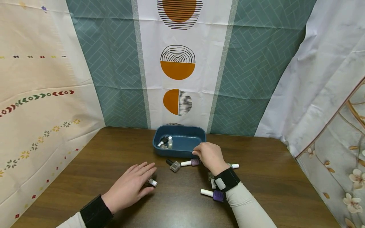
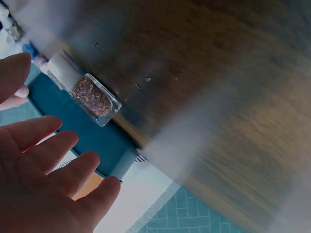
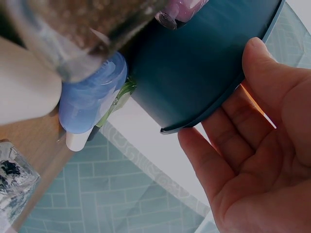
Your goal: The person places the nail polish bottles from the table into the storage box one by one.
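Observation:
My right hand [image 1: 212, 156] holds the front right rim of a blue plastic bin [image 1: 178, 153], thumb outside and fingers over the edge, as the right wrist view [image 3: 262, 141] shows. Several small nail polish bottles [image 1: 170, 143] are inside the bin at its left. My left hand [image 1: 129, 188] is spread above the table, palm down, over a white-capped nail polish bottle [image 1: 153, 182]. The left wrist view shows that glitter-filled bottle [image 2: 92, 97] beyond the loosely extended fingers, apart from them.
On the wooden table [image 1: 176, 205] lie a black-capped glitter bottle [image 1: 175, 166], a lilac bottle [image 1: 195, 162] and a purple bottle [image 1: 218, 196]. More bottles, one with a white cap [image 1: 235, 166], are partly hidden by the right wrist. A patterned curtain [image 1: 182, 104] hangs behind the bin.

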Motion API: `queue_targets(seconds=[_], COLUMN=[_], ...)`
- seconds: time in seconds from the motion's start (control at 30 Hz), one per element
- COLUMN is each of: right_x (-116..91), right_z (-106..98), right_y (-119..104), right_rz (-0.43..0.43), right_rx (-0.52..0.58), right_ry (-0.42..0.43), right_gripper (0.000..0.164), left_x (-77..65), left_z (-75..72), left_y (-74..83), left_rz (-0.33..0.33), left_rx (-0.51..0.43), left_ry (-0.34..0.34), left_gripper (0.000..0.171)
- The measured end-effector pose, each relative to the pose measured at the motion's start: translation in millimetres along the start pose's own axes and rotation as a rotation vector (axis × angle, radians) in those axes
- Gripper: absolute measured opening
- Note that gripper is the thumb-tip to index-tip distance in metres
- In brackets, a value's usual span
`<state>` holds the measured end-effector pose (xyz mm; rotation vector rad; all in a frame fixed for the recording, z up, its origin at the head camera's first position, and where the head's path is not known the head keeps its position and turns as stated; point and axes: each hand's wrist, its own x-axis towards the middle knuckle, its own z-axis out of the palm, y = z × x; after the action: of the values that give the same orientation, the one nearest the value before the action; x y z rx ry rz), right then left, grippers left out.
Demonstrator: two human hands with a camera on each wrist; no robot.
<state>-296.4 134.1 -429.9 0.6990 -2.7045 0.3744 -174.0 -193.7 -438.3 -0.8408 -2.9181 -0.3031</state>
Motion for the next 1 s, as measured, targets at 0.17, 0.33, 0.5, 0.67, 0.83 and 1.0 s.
queue_targets(seconds=[0.17,0.33,0.5,0.67,0.83,1.0], right_x=[0.1,1.1,0.6,0.4,0.2,0.4], right_z=[0.0,-0.5,-1.7,-1.6,-1.7,-1.6], right_y=[0.0,-0.1,-0.5,-0.1,-0.3,-0.6], right_rz=[0.004,0.017,0.026,0.013,0.005,0.01], right_rx=[-0.005,-0.004,-0.002,0.001,0.003,0.005], right_ry=[-0.003,-0.014,-0.02,0.002,0.005,0.001], right_gripper=[0.011,0.011,0.011,0.01,0.009,0.009], left_x=[-1.0,-2.0,-1.6,-0.3,-0.4,-0.3], left_z=[0.5,0.3,0.5,0.6,1.6,3.9], left_y=[-0.4,-1.2,-2.9,-4.5,-5.2,-6.1], left_rz=[-0.005,0.014,0.018,0.009,0.034,0.05], left_rx=[0.006,0.009,0.026,0.034,0.058,0.074], left_ry=[-0.016,-0.011,-0.028,-0.052,-0.029,0.009], left_gripper=[0.065,0.064,0.062,0.059,0.056,0.053])
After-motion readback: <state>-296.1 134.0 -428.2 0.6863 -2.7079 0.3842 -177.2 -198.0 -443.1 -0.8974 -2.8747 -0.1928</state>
